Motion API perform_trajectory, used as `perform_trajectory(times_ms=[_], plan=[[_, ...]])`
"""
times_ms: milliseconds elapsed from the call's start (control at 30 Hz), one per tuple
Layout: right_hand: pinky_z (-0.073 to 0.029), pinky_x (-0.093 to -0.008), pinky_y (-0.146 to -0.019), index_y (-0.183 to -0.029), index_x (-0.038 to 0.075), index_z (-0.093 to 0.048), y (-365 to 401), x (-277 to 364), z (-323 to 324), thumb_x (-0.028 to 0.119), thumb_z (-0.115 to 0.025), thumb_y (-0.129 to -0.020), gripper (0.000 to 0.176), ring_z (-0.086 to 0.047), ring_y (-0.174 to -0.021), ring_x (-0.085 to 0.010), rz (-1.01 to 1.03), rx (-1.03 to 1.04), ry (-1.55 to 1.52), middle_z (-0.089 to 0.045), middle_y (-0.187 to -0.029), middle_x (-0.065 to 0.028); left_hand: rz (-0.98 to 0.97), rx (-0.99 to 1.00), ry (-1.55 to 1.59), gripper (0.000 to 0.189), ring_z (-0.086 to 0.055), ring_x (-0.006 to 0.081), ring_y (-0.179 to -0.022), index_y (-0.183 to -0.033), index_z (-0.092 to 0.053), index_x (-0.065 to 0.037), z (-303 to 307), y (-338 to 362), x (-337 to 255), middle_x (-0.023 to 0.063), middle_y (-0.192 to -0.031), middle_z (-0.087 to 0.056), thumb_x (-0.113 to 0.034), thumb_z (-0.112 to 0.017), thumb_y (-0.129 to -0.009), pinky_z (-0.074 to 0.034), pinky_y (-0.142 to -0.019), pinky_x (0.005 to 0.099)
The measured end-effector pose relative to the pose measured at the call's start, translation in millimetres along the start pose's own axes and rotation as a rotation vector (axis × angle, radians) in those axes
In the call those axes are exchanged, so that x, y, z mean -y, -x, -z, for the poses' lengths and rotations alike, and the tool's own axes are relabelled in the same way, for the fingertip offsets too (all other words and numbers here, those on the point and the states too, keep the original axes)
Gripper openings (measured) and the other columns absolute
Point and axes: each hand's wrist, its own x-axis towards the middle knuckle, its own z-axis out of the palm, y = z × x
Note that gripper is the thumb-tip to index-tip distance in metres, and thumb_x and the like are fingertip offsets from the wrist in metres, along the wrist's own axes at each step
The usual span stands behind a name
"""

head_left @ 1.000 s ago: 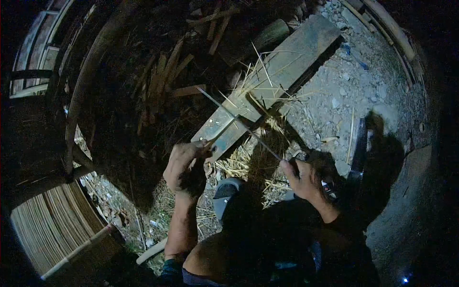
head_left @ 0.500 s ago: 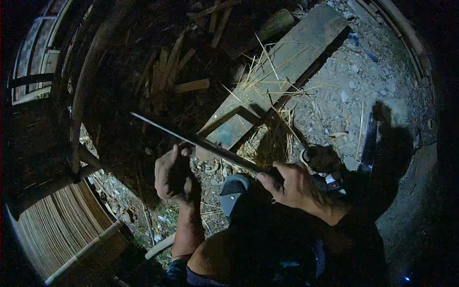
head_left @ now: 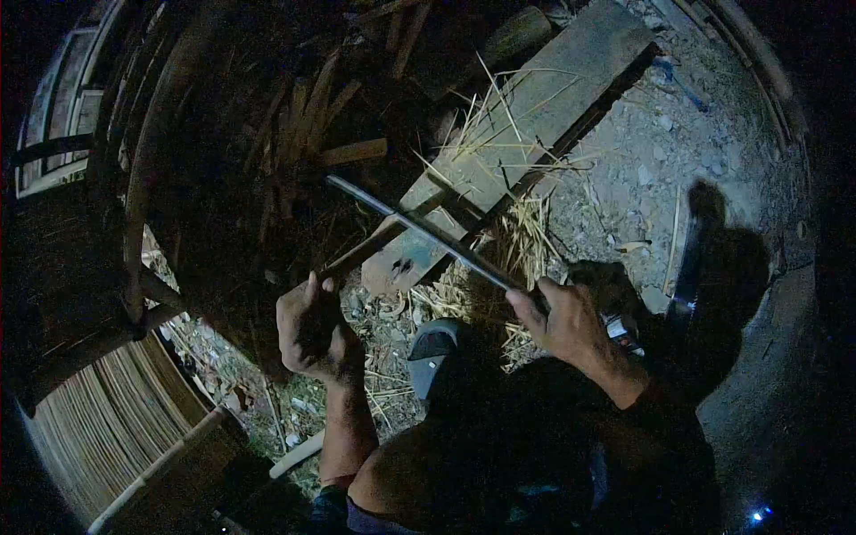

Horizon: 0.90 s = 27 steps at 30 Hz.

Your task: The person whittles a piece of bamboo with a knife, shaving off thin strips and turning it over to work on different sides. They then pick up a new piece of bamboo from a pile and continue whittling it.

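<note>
My right hand (head_left: 571,325) is closed around the near end of a long, narrow knife (head_left: 428,230), its pale edge slanting up and left across the view. To the left, my left hand (head_left: 312,330) is curled shut with the thumb up. A thin brown strip (head_left: 370,245) runs from the left fingers up to the right, passing beneath the knife in this view. Behind both lies a long wooden plank (head_left: 566,85) with loose straw (head_left: 499,134) scattered over it. The palm side of the left hand is in shadow.
A shoe (head_left: 432,357) shows below, between my forearms. At lower left stands a bundle of thin slats (head_left: 125,401) with a pale pole along its edge. Split wood pieces (head_left: 308,120) lie in the dark at upper left. Stony ground (head_left: 655,160) spreads to the right.
The knife has shifted right, its tip now higher and farther right. My right hand has moved slightly up and right; my left hand has moved slightly left and down, the brown strip with it.
</note>
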Motion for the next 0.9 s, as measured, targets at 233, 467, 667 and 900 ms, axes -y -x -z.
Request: perform_trajectory(times_ms=[233, 467, 667, 900], plan=[[-0.039, -0.0420, -0.045, -0.070, -0.001, -0.058, 8, -49, -16, 0.038, -0.063, -0.093, 0.045, -0.049, -0.041, -0.0301, 0.031, -0.112, 0.083, -0.049, -0.051, -0.0171, 0.051, -0.041, 0.056, 0.020, -0.062, 0.0192, -0.082, -0.098, -0.068, 0.005, -9, -4, -9, 0.0131, -0.090, -0.064, 0.014, -0.065, -0.079, -0.053, -0.075, 0.0305], [-0.046, -0.0488, -0.050, -0.074, 0.001, -0.061, 18, -20, 19, 0.048, -0.064, -0.088, 0.049, -0.060, -0.054, -0.0419, -0.095, 0.009, 0.023, -0.056, -0.054, -0.0207, -0.149, -0.029, -0.096, 0.018, -0.061, 0.0243, -0.080, -0.091, -0.070, 0.001, -5, -11, -14, 0.0119, -0.091, -0.064, 0.011, -0.069, -0.077, -0.054, -0.070, 0.0330], [-0.043, -0.0360, -0.044, -0.080, -0.001, -0.063, 20, 14, 32, 0.037, -0.064, -0.092, 0.040, -0.055, -0.045, -0.0227, 0.247, 0.014, -0.034, -0.055, -0.057, -0.0139, -0.305, 0.041, -0.110, 0.024, -0.059, 0.0257, -0.079, -0.082, -0.070, -0.004, -5, 6, -13, 0.0115, -0.088, -0.063, 0.012, -0.075, -0.066, -0.049, -0.065, 0.0334], [-0.040, -0.0368, -0.041, -0.069, 0.001, -0.056, 19, 13, 25, 0.037, -0.064, -0.092, 0.044, -0.049, -0.040, -0.0220, 0.137, 0.067, 0.028, -0.047, -0.049, -0.0114, -0.021, 0.074, -0.063, 0.023, -0.059, 0.0264, -0.082, -0.083, -0.068, -0.005, 4, 19, -22, 0.0093, -0.088, -0.064, 0.010, -0.075, -0.067, -0.050, -0.070, 0.0362]])
